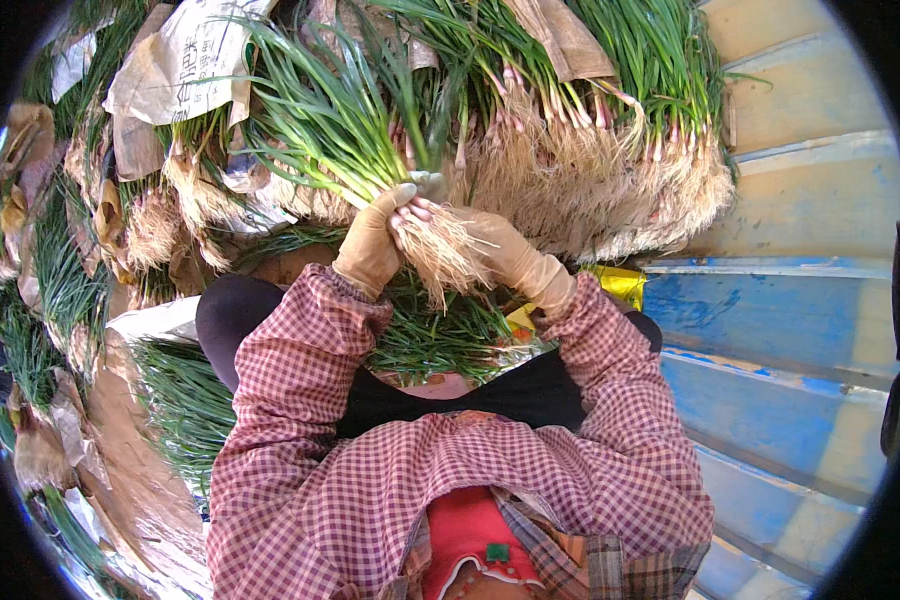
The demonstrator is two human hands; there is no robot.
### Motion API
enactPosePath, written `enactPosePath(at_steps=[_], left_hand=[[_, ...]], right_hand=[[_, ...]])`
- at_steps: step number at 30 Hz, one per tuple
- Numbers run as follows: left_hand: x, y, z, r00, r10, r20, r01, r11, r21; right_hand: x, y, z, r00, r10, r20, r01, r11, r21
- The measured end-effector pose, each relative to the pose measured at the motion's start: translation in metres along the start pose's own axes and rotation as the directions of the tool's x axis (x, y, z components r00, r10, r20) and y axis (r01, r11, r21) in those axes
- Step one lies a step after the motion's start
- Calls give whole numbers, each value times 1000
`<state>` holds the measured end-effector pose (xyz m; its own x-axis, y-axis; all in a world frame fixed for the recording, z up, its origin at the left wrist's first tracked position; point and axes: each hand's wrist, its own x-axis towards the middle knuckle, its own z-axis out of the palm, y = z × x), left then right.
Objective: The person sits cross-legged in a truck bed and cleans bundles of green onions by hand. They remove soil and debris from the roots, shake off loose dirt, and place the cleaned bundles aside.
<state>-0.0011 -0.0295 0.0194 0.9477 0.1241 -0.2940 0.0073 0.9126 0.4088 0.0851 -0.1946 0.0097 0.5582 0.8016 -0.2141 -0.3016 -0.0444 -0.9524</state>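
A bunch of green garlic (355, 150) with long green leaves, pinkish bulbs and pale stringy roots is held up before me, leaves slanting to the upper left. My left hand (372, 238), in a tan glove, closes round its stems just above the bulbs. On the root side, my right hand (505, 250), gloved too, grips the bunch from the right; roots partly cover its fingers. More loose green garlic plants (435, 335) lie below the hands, between my bent legs.
Rows of rooted green garlic (580, 170) are stacked ahead, with more on the left (185, 400). A printed white sack (195, 65) and brown sacking (565, 45) lie over parts of them. Worn blue and tan ribbed panels (770, 310) run along the right. Something yellow (618, 285) sits by my right sleeve.
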Motion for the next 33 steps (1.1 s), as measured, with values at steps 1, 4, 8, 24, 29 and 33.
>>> enactPosePath(at_steps=[1,4,8,24,29,33], left_hand=[[6,-2,-9,999,3,36,-2,1000,-28],[7,-9,-17,998,-14,-63,12,999,-34],[-14,-2,17,980,-178,94,183,982,-50],[-13,-22,-32,997,-80,14,81,994,-76],[-31,-17,-11,946,9,324,97,946,-308],[-42,8,3,939,71,337,82,904,-419]], right_hand=[[2,14,-10,974,-198,113,225,914,-337],[-14,-24,-2,956,-247,161,290,692,-662],[-19,-17,11,933,-341,118,345,746,-569],[45,-2,22,979,197,-44,-125,762,636],[35,9,22,993,95,-65,-69,943,326],[37,34,-21,992,-7,-127,-84,716,-693]])
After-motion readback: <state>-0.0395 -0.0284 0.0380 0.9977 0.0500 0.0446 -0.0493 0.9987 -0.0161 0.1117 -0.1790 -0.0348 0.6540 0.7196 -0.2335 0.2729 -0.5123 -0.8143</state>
